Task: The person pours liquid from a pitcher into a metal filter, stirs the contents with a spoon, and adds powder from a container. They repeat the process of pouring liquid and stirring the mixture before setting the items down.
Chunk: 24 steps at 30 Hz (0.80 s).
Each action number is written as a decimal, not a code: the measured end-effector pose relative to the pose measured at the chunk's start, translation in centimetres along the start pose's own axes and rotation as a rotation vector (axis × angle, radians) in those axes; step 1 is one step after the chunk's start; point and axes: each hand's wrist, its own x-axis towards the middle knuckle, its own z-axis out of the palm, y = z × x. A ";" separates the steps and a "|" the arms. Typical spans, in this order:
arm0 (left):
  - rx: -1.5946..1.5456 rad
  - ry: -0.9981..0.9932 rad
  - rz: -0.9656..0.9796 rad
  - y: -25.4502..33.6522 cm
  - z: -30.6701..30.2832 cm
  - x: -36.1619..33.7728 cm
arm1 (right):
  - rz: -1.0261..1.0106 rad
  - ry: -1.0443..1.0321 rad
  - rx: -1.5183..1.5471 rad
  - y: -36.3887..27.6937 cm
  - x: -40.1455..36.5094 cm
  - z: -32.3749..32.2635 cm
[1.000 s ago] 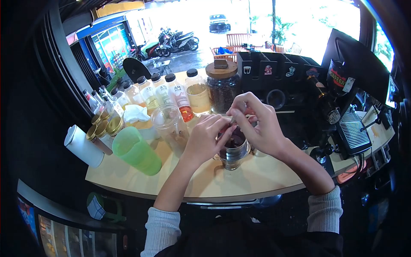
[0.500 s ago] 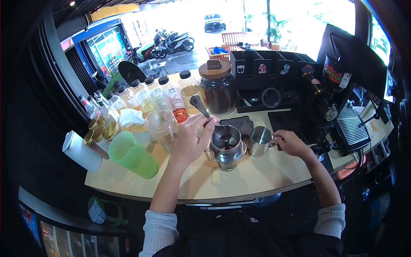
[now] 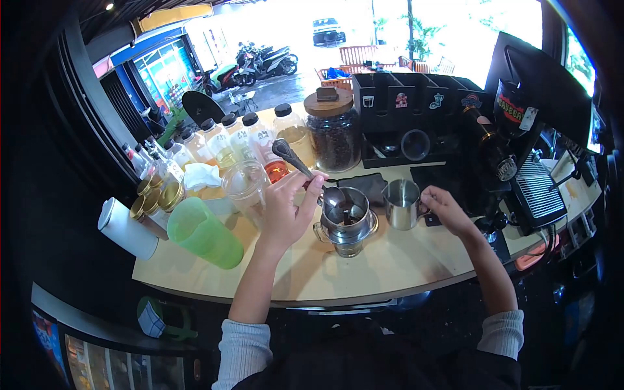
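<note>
My left hand [image 3: 289, 208] is closed on a dark-handled spoon [image 3: 289, 155], which leans over the metal coffee dripper [image 3: 356, 229]. The spoon's bowl is at the dripper's left rim, and dark contents show inside the dripper. Beneath the dripper stands a small glass cup [image 3: 349, 248]. Just to the right, a stainless steel pitcher [image 3: 402, 211] is upright, its handle pinched by my right hand [image 3: 445, 207]. Whether the pitcher touches the counter is hard to tell.
Left of my left hand stand a clear plastic jug [image 3: 246, 185] and a green tumbler [image 3: 205, 234]. Several bottles [image 3: 260, 140] and a coffee-bean jar [image 3: 333, 140] line the back. A black organizer [image 3: 416, 97] and a coffee machine [image 3: 533, 195] occupy the right side.
The pitcher and my right hand have shifted right, away from the dripper, and the pitcher looks more upright. The spoon in my left hand has tilted, its handle end moving left.
</note>
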 end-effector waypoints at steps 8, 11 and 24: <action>0.001 0.087 0.035 -0.3 0.4 -0.3 | -0.146 0.039 -0.063 -9.5 1.5 0.4; -0.022 0.068 0.029 -0.1 0.2 -0.3 | -0.194 0.025 -0.137 -12.0 2.1 1.0; -0.004 0.085 0.072 0.5 0.2 -0.6 | -0.220 -0.084 -0.323 -17.4 3.2 4.5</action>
